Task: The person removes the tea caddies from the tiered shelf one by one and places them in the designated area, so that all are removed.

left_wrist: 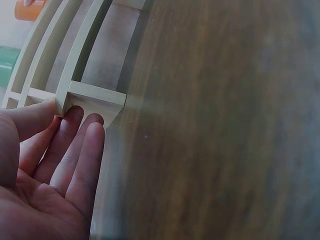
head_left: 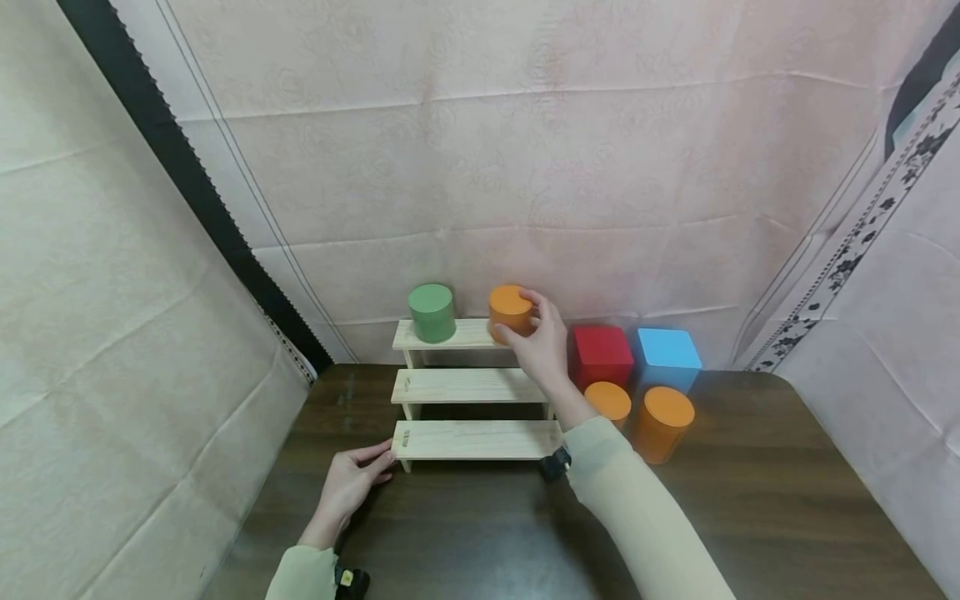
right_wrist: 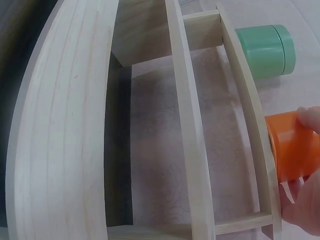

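Observation:
A three-tiered wooden step rack [head_left: 472, 386] stands on the table. My right hand [head_left: 543, 346] grips an orange cylinder [head_left: 508, 308] at the right part of the top tier, fingers and thumb on either side of it. The right wrist view shows that orange cylinder [right_wrist: 292, 147] with its base at the top tier. To its left on the same tier stands a green cylinder [head_left: 432, 314]. My left hand [head_left: 352, 482] pinches the left end of the lowest tier; in the left wrist view its thumb lies on top and fingers [left_wrist: 75, 150] reach underneath.
Right of the rack are a red cube [head_left: 602, 357] and a light blue cube [head_left: 666, 358] at the back. Two more cylinders, one orange [head_left: 609, 403] and another orange [head_left: 662, 423], stand before them. A pale cloth [head_left: 540, 183] hangs behind the dark wooden table [head_left: 750, 500].

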### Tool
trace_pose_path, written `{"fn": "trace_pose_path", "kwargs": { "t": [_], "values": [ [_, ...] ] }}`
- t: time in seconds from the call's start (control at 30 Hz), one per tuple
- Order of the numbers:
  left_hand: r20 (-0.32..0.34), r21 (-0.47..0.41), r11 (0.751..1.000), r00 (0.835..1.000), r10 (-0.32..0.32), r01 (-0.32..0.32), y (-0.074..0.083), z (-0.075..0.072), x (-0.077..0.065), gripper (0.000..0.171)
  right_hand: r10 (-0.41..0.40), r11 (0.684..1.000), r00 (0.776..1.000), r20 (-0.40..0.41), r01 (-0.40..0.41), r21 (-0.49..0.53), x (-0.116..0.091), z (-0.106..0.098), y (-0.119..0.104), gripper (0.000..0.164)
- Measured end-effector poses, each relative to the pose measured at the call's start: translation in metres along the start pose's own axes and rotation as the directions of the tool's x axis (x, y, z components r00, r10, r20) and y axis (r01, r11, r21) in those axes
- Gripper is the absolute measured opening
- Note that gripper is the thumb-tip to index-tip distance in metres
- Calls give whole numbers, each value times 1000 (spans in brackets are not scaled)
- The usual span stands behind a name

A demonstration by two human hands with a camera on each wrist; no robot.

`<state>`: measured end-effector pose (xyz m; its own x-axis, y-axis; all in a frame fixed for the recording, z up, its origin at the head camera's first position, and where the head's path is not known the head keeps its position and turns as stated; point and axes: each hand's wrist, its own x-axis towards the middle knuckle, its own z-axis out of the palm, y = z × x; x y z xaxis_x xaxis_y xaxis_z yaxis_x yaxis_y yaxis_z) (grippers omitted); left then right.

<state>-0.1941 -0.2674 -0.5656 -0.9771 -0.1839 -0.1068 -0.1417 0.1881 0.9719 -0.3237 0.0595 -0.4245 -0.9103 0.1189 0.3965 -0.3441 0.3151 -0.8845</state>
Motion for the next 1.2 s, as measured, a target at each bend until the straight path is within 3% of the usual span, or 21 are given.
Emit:
{"fn": "trace_pose_path", "kwargs": {
  "t": [0.4, 0.63, 0.93, 1.2],
  "values": [
    [12, 6, 1000, 1000, 1, -1, -1, -1, 1, 33, -38, 998, 999, -13, 39, 54, -13, -8, 2, 67],
    [6, 9, 1000, 1000, -3, 3, -2, -2, 1, 33, -60, 996, 998, 21, 59, 70, -29, -13, -3, 73],
    [2, -1, 1000, 1000, -6, 6, -1, -1, 1, 33, -112, 993, 989, 96, 109, 37, -55, -26, 1, 89],
    [5, -17, 1000, 1000, 4, -4, 1, 2, -2, 33, -117, 993, 981, 152, 120, -6, -77, -43, 5, 94]
  ]
}}
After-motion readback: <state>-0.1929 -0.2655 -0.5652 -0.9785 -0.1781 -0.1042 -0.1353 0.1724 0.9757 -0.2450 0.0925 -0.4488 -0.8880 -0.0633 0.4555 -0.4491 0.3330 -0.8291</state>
